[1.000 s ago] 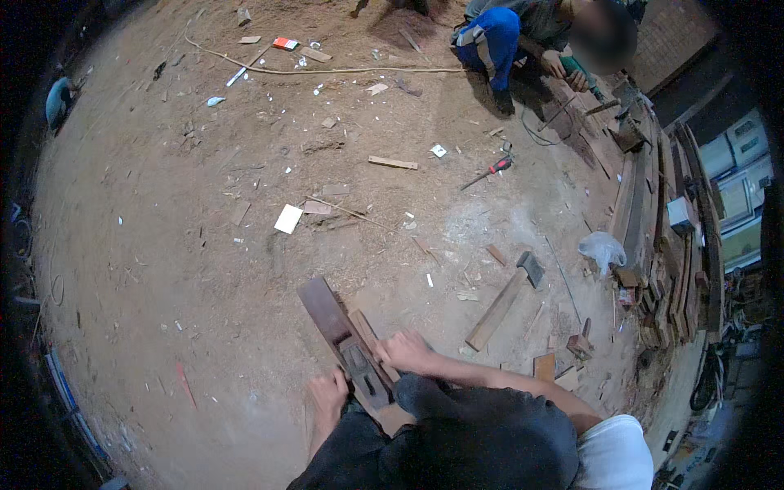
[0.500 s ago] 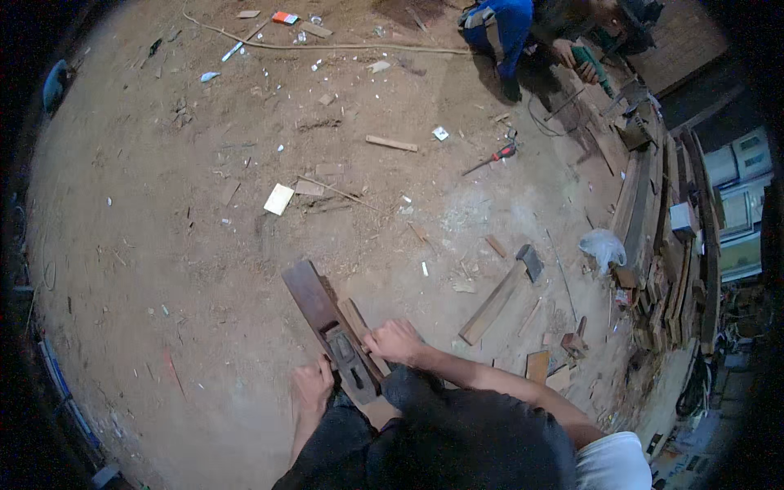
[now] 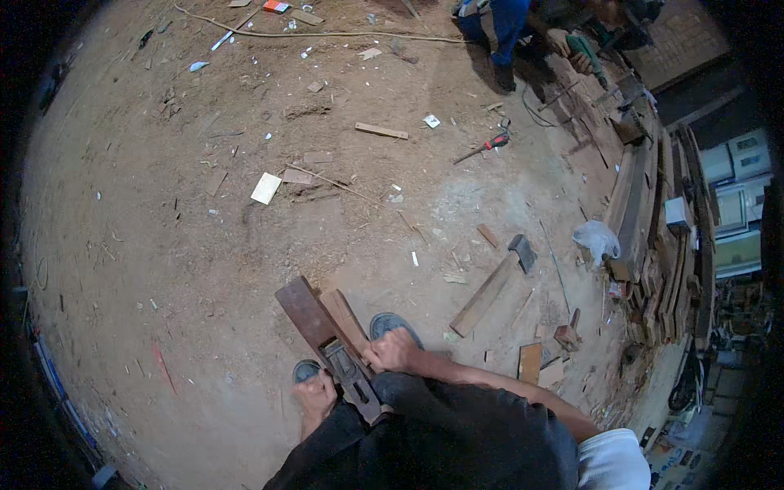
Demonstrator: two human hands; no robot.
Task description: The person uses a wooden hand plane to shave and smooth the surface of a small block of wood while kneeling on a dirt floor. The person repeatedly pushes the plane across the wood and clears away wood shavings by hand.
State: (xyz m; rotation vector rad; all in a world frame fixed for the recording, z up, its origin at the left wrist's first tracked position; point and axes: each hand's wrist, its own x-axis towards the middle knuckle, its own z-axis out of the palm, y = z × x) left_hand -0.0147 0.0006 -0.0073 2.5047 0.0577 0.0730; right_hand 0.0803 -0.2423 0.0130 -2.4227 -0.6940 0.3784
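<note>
Between the two shoes (image 3: 395,328), low against the dark trousers (image 3: 457,433), we have the wooden hand plane (image 3: 330,346), set at a slant with its nose pointing up and to the left. Left hand (image 3: 317,395) clenched at its left flank, right hand (image 3: 392,351) clenched at the other, fingers curled firmly inward on both; whatever handles they grip are hidden in the fists. Tucked along the plane's right side, a pale wooden strip (image 3: 346,320); whether it runs underneath, I can't tell. So how far along? Planing looks to be in hand, I'd judge, not finished: both fists are on the tool, and the plane hasn't been set aside. No finished face can be made out, so how much remains is anyone's guess. Moving outward, a hatchet-like tool (image 3: 488,296) lies to the right, unused, with a red-and-black screwdriver (image 3: 485,148) beyond it. Farther right, a clear plastic bag (image 3: 598,240) rests beside the stacked timber (image 3: 663,261), and up top a co-worker in blue trousers (image 3: 508,31) has a hand on a green power drill (image 3: 585,57).
</note>
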